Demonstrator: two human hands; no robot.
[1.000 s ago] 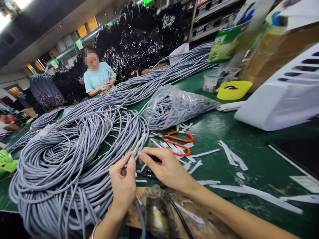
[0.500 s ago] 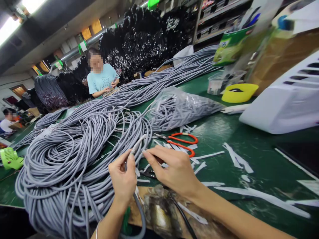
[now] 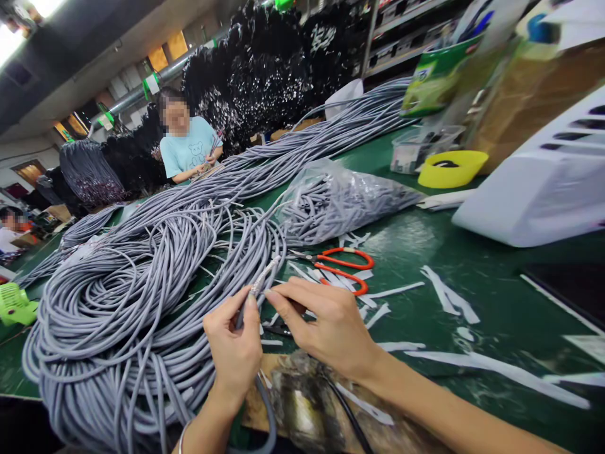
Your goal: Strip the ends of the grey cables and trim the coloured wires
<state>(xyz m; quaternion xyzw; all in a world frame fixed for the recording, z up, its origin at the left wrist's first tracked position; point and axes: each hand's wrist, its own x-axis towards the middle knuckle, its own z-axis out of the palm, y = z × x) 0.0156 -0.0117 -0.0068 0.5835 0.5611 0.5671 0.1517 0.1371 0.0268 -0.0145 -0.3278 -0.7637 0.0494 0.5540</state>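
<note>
My left hand (image 3: 235, 343) is closed round a grey cable (image 3: 268, 403) near its stripped end. From between thumb and finger the bare braided end (image 3: 261, 277) points up and right, silvery with a pale tip. My right hand (image 3: 326, 318) is pinched shut just right of the braid, its fingertips nearly at the left thumb. Whatever lies in that pinch is too small to make out. Behind both hands, orange-handled scissors (image 3: 347, 266) lie on the green table among white strips.
A big coil of grey cable (image 3: 118, 296) fills the left side. Beyond the scissors lies a clear bag of short grey tubes (image 3: 340, 202). A yellow ring-shaped holder (image 3: 452, 169) and a white slotted casing (image 3: 529, 189) stand at right. A co-worker (image 3: 189, 148) sits across the table.
The view has shifted slightly. My left hand still grips the cable, and the braided end leans a little more to the right. My right fingertips have moved slightly closer to it.
</note>
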